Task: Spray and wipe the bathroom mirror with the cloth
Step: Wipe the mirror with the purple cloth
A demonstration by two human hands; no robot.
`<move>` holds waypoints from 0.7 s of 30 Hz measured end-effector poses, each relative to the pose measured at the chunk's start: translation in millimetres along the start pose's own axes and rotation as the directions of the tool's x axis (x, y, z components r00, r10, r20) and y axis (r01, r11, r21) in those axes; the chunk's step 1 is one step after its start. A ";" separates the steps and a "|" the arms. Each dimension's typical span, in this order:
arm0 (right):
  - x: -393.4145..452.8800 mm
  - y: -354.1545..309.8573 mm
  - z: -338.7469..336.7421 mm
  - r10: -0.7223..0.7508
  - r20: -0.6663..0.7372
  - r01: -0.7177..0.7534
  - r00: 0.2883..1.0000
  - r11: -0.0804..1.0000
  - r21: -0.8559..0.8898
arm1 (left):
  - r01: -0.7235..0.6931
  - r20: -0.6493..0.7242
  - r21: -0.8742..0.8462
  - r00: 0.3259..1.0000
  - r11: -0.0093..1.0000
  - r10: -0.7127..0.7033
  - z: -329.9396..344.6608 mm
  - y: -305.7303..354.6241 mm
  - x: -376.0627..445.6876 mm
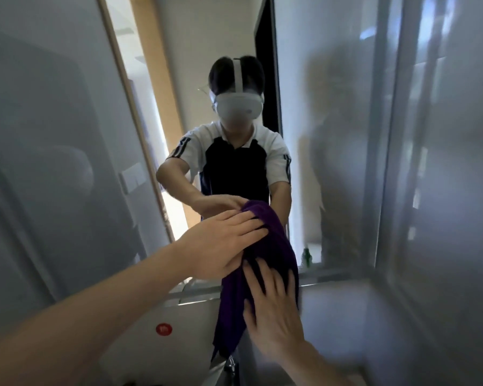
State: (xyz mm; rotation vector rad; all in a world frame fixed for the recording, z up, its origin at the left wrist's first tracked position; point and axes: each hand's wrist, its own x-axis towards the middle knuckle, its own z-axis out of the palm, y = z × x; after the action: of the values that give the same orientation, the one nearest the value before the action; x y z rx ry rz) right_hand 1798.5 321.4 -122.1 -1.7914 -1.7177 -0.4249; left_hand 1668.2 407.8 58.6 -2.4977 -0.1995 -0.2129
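The bathroom mirror (207,65) fills the middle of the head view and reflects a person in a headset and a black and white shirt. A dark purple cloth (273,246) lies against the lower part of the glass and hangs down past the mirror's bottom edge. My left hand (221,246) comes in from the lower left and presses flat on the cloth's upper left part, holding it against the mirror. My right hand (273,310), blurred, rests on the lower part of the cloth with its fingers spread. No spray bottle is in either hand.
A small green bottle (306,256) shows at the mirror's lower right, near a narrow ledge (338,274). A frosted glass panel (435,162) stands at the right. Below are a white surface with a red round sticker (163,329) and a dark tap (232,367).
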 end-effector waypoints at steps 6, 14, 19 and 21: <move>41.3 -11.1 12.7 -0.445 0.101 0.453 0.890 0.836 -0.310 | 0.157 -0.219 0.009 0.964 0.987 -0.152 -19.1 -14.0 -26.2; 59.0 -16.4 12.7 -0.591 0.087 0.582 0.802 0.740 -0.338 | 0.226 -0.059 0.289 0.974 0.930 -0.218 -6.6 -37.6 -60.0; 55.9 45.3 -10.9 -0.624 0.080 0.603 0.777 0.703 -0.376 | 0.195 0.041 0.335 0.974 0.922 -0.221 -1.8 -44.7 -67.7; 46.6 75.2 -25.8 -0.589 0.104 0.576 0.802 0.715 -0.396 | 0.203 0.044 0.373 0.971 0.905 -0.236 0.7 -44.7 -66.6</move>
State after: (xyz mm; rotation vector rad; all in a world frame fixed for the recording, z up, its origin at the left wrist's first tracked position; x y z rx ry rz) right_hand 1881.7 344.0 -89.3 -1.4306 -2.2924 -1.1533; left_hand 1594.7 437.7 70.2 -2.1098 -0.5124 -0.1417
